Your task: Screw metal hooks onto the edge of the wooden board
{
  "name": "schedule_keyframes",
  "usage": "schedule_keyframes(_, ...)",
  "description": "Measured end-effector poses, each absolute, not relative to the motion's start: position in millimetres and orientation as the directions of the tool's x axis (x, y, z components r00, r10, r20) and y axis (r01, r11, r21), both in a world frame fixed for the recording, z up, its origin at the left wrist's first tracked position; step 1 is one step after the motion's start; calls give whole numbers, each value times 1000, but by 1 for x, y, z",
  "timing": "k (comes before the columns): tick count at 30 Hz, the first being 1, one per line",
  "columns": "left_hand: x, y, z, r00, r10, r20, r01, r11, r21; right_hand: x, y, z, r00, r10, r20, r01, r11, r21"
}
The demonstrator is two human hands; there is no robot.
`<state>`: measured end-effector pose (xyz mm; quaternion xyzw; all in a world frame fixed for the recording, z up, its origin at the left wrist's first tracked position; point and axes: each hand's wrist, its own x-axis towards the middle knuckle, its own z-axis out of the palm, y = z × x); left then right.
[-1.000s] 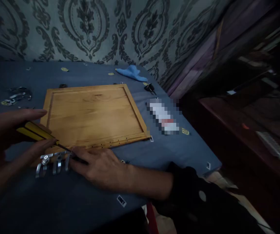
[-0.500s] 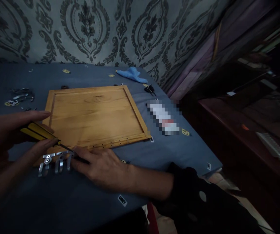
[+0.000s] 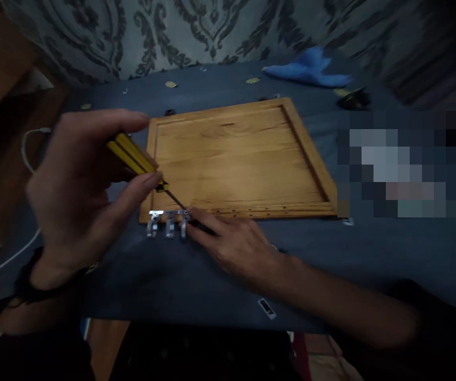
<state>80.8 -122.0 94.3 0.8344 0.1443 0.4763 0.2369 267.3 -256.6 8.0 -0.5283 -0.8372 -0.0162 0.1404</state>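
My left hand (image 3: 80, 185) is closed around the yellow-and-black handle of a screwdriver (image 3: 130, 152). Its thin shaft slants down to the right, its tip meeting the right end of a small metal hook rack (image 3: 170, 225). The rack, with three hooks hanging towards me, lies along the near left edge of a framed wooden panel (image 3: 228, 153). My right hand (image 3: 243, 241) pinches the rack's right end, the fingertips beside the screwdriver tip. A screw there cannot be made out. Several small dark holes run along the panel's near edge to the right.
The panel lies flat on a blue patterned cloth (image 3: 315, 264). A blue rag (image 3: 311, 71) is at the back right, with a small black object (image 3: 354, 99) near it. A pixelated area covers something at the right. A white cable (image 3: 27, 151) runs along the left.
The view has swung left and down, so the panel and hands appear further right. My left hand still holds the screwdriver at the rack, and my right hand keeps its pinch.
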Motion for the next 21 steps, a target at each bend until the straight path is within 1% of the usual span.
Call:
schedule_keyframes(1,83,-121,97,568,409,714,110,-898,427,267,-256,6,-398,866,302,888,446,-111)
schedule_keyframes(2,85,-120,98,618,342,708,135,-933,332,267,-256,5,-396,853,341,886,452,-100)
schedule_keyframes(3,86,-119,98,664,257,702,108,-962,250,267,-256,5,-393,842,370,887,453,-90)
schedule_keyframes(4,88,-117,98,675,234,699,103,-969,226,267,-256,5,-387,834,393,889,451,-82)
schedule_keyframes(5,88,-117,97,691,173,701,52,-980,192,267,-256,5,-382,826,414,891,449,-73)
schedule_keyframes(6,88,-117,96,694,181,697,43,-976,212,267,-256,6,-379,819,432,892,447,-66)
schedule_keyframes(9,87,-122,92,664,378,645,116,-905,410,267,-257,7,-374,806,459,896,441,-44)
schedule_keyframes(11,86,-126,90,655,457,603,137,-856,499,267,-257,6,-375,812,447,900,435,-35)
schedule_keyframes(14,86,-130,90,657,477,584,136,-837,531,267,-257,5,-372,814,446,903,429,-30)
schedule_keyframes(18,88,-129,92,672,434,600,122,-864,489,266,-257,4,-373,806,459,901,432,-27)
schedule_keyframes(21,89,-127,91,678,439,589,116,-856,504,266,-256,5,-372,802,468,901,433,-26)
